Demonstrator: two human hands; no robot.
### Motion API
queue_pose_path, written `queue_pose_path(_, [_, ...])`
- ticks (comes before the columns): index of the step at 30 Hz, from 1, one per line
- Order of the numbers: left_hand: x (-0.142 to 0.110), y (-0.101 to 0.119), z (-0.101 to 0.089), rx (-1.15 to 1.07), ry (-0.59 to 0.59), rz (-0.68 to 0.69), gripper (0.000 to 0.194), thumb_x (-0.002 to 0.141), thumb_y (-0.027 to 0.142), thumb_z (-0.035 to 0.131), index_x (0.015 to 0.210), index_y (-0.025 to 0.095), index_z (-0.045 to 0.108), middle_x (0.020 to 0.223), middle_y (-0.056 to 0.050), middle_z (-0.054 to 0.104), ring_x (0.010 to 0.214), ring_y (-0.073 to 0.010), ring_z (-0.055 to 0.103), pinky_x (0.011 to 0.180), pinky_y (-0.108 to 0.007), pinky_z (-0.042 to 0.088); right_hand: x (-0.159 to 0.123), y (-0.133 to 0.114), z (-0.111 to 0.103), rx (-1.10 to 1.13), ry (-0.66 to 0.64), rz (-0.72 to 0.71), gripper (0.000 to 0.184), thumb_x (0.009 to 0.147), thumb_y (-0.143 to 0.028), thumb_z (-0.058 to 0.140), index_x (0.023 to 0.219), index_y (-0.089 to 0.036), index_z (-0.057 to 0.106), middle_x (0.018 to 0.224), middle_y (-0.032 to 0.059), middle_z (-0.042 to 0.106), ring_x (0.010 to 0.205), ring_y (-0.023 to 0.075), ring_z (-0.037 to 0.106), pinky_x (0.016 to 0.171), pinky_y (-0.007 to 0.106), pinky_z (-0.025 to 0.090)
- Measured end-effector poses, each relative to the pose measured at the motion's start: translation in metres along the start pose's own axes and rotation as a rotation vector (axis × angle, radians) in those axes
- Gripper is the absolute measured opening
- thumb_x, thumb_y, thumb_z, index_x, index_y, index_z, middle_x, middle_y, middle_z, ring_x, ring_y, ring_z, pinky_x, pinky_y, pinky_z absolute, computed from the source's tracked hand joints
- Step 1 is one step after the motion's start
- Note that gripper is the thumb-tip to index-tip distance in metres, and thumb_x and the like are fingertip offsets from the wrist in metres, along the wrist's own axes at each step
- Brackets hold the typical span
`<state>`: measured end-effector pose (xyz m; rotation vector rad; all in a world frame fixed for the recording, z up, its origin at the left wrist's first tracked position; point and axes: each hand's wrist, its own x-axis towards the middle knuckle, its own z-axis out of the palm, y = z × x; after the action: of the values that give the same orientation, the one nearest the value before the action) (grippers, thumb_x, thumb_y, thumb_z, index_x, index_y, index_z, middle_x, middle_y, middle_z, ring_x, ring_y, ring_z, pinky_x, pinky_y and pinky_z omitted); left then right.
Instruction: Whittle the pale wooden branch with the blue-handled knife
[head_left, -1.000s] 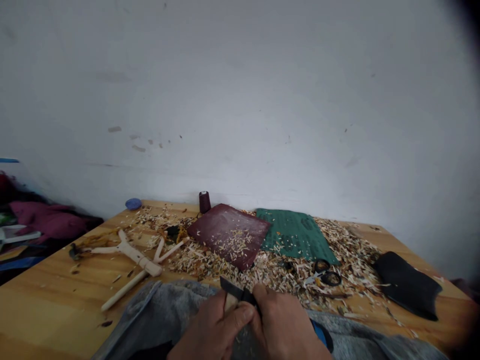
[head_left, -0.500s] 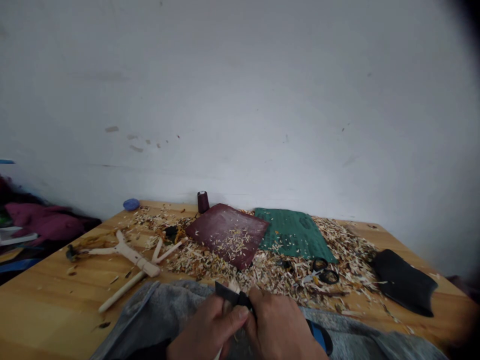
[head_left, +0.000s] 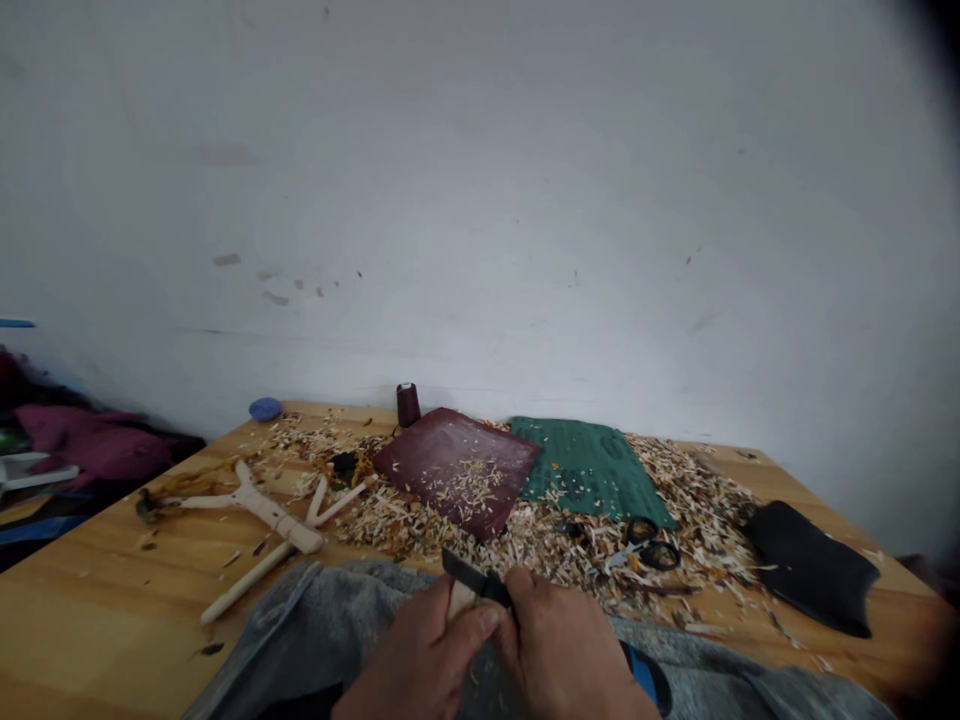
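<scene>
Far left, off the edge of the bench (head_left: 75, 590): a heap of maroon cloth (head_left: 94, 450), a flat white object (head_left: 34, 470) beside it. On the bench's back left corner, a small blue disc (head_left: 265, 409), close to the wall. Lower down, a pale carved wooden fork (head_left: 259, 507), lying flat, and just below it a slim wooden rod (head_left: 247, 583), tilted across the bench. Nearer the lower edge, a grey fabric lap (head_left: 352, 610). Toward the back, a dark red spool of thread (head_left: 408, 405), upright. Then, low and centred above the lap, the left hand (head_left: 420, 650), closed around a pale piece of wood (head_left: 459, 600), fingers curled, the upper end of the wood showing just above them. Against that wood, a black knife blade (head_left: 472, 578), its tip pointing left, its handle hidden. Just beside the left hand, the right hand (head_left: 562, 645), closed tight around the knife, knuckles up. Behind both, a maroon leather square (head_left: 456, 472) dusted with wood shavings (head_left: 555, 550), then a green mat (head_left: 589, 470). Further right, black-handled scissors (head_left: 643, 545) among the shavings, a blue strip (head_left: 646, 680) by the right wrist, and a black leather piece (head_left: 811, 567) near the right end.
</scene>
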<state>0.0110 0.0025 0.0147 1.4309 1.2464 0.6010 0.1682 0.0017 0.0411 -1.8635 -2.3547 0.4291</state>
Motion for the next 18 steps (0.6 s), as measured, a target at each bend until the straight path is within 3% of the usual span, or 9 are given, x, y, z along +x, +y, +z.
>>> queue_pose_path(4, [0.0011,-0.0013,0.0005,-0.016,0.004,0.002,0.036,0.084,0.058,0.047,0.086,0.021,0.048,0.047,0.010,0.042,0.033,-0.0084,0.037,0.034,-0.020,0.029,0.0009,0.0029,-0.0024,0.013,-0.023,-0.041,0.023,0.090,-0.028,0.041,0.096,-0.016,0.061,0.092,0.0126,0.071,0.083,0.0276,0.068,0.067,0.032,0.044])
queue_pose_path(8, [0.0050,-0.0027,-0.0038,0.021,-0.039,0.056,0.038,0.083,0.058,0.050,0.076,0.020,0.048,0.041,0.009,0.039,0.033,-0.0081,0.036,0.036,-0.021,0.027,0.0005,0.0038,-0.0024,0.044,-0.039,-0.082,0.022,0.087,-0.028,0.044,0.091,-0.018,0.063,0.091,0.0112,0.071,0.084,0.0279,0.067,0.067,0.031,0.044])
queue_pose_path(12, [0.0067,-0.0030,-0.0064,0.017,-0.101,0.079,0.046,0.080,0.065,0.048,0.086,0.019,0.051,0.042,0.009,0.040,0.034,-0.0091,0.038,0.035,-0.021,0.026,0.0002,0.0045,-0.0011,0.059,-0.027,-0.085,0.023,0.086,-0.028,0.044,0.091,-0.019,0.064,0.092,0.0113,0.071,0.085,0.0271,0.067,0.068,0.031,0.043])
queue_pose_path(18, [0.0050,-0.0063,-0.0042,-0.041,-0.079,-0.010,0.051,0.076,0.072,0.047,0.084,0.021,0.049,0.043,0.010,0.039,0.033,-0.0083,0.034,0.034,-0.021,0.025,0.0013,0.0056,-0.0002,0.059,-0.003,-0.077,0.024,0.086,-0.030,0.044,0.093,-0.018,0.064,0.092,0.0122,0.071,0.087,0.0275,0.066,0.071,0.031,0.044])
